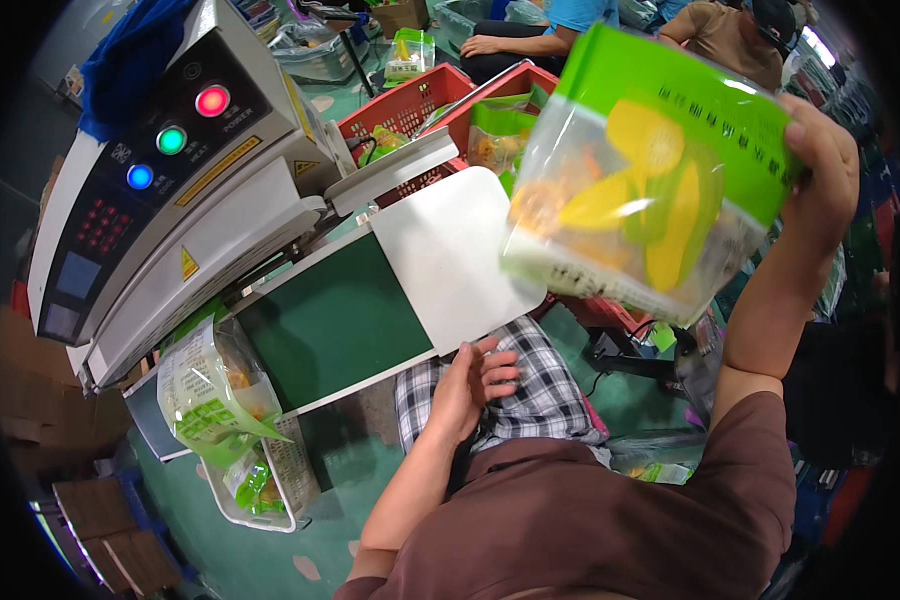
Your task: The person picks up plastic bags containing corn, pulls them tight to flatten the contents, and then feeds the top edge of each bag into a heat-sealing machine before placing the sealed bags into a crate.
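My right hand (821, 161) grips the green top edge of a clear plastic food bag (637, 180), held up at the right above the white end plate (457, 247). The bag bears printed writing and yellow fruit pictures, with orange-yellow pieces inside. My left hand (472, 386) has its fingers apart, holding nothing, below the edge of the green conveyor belt (337, 319). At the left stands a band sealing machine (195, 165) with lit red, green and blue buttons. Another filled bag (221, 382) hangs by the machine at the belt's left end.
Beneath the hanging bag stands a white plastic basket (300, 457) with bags in it. Behind the plate are red crates (420, 94) with more bags. Other people (727, 45) sit at the back. Cardboard boxes (112, 525) lie at lower left.
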Demonstrator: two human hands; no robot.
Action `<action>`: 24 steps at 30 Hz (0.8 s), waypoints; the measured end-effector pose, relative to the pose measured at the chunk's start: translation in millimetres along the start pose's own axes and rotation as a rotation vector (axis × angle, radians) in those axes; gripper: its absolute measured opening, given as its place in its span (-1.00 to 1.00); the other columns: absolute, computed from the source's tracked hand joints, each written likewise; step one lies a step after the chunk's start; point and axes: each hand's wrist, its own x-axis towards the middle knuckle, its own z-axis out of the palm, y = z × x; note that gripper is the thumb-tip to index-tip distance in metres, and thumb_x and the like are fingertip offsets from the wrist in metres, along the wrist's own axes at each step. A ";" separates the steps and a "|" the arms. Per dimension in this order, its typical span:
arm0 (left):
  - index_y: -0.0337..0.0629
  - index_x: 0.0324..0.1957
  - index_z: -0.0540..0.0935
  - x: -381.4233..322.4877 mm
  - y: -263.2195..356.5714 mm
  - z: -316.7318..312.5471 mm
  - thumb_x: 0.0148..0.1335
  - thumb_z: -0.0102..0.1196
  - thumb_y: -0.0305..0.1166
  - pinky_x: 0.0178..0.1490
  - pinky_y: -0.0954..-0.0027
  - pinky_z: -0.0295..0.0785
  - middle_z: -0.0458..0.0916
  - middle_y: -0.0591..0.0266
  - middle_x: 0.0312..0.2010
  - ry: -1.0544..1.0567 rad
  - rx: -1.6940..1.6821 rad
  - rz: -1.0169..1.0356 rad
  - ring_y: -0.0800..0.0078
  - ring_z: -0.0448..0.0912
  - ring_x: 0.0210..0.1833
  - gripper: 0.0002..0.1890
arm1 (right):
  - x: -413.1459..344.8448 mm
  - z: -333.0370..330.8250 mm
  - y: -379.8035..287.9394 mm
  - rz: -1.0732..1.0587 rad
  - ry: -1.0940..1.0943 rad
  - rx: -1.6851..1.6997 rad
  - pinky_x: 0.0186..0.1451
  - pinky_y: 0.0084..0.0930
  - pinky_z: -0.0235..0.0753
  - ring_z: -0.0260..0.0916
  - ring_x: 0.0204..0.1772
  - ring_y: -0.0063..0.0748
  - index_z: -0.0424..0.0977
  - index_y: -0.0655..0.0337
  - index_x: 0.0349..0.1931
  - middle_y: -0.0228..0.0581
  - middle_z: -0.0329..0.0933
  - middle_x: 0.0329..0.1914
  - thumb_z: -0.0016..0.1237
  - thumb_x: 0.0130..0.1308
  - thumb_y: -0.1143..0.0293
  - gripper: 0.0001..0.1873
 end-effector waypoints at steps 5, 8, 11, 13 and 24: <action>-0.18 0.19 0.19 -32.4 25.0 2.2 0.26 -0.32 0.11 0.05 0.19 0.42 0.37 0.07 0.08 0.038 -0.311 -0.063 0.17 0.43 0.05 -0.36 | -63.2 62.6 -3.0 -0.350 -0.299 0.117 -0.72 -0.59 -0.01 0.03 -0.78 -0.54 0.17 0.21 -0.83 -0.35 0.18 -0.75 -0.01 -0.16 0.37 -0.71; -0.24 0.07 0.37 -45.0 -3.7 -75.2 0.30 -0.26 -0.04 -0.08 0.33 0.44 0.48 0.15 -0.07 0.292 -0.018 0.108 0.36 0.50 -0.10 -0.50 | -93.0 78.0 -5.3 -0.449 -0.800 0.124 -0.77 -0.49 -0.01 0.00 -0.82 -0.45 0.11 0.13 -0.87 -0.40 0.09 -0.79 -0.01 -0.20 0.45 -0.69; -0.32 -0.12 0.53 -56.7 10.3 -94.9 0.30 -0.18 -0.31 -0.22 0.50 0.40 0.54 0.30 -0.31 0.524 0.419 0.228 0.58 0.47 -0.29 -0.70 | -132.7 85.4 22.7 -0.482 -0.875 0.068 -0.77 -0.50 0.01 0.04 -0.79 -0.47 0.09 0.11 -0.86 -0.43 0.04 -0.77 -0.01 -0.18 0.46 -0.67; -0.33 -0.09 0.51 -60.4 29.0 -77.9 0.26 -0.10 -0.42 -0.16 0.53 0.38 0.53 0.28 -0.24 0.583 0.558 0.315 0.59 0.47 -0.23 -0.75 | -158.4 90.5 38.0 -0.480 -0.914 0.067 -0.77 -0.50 0.02 0.05 -0.78 -0.48 0.09 0.10 -0.84 -0.42 0.01 -0.75 0.01 -0.17 0.44 -0.67; -0.37 -0.28 0.53 -60.2 54.3 -45.8 0.19 0.01 -0.44 -0.11 0.46 0.33 0.50 0.12 -0.26 0.145 0.480 0.735 0.45 0.44 -0.21 -0.84 | -225.9 80.6 93.6 -0.237 -0.284 0.084 -0.27 -0.42 0.36 0.30 -0.29 -0.24 0.33 0.31 -0.15 -0.07 0.28 -0.22 -0.06 0.11 0.30 -0.66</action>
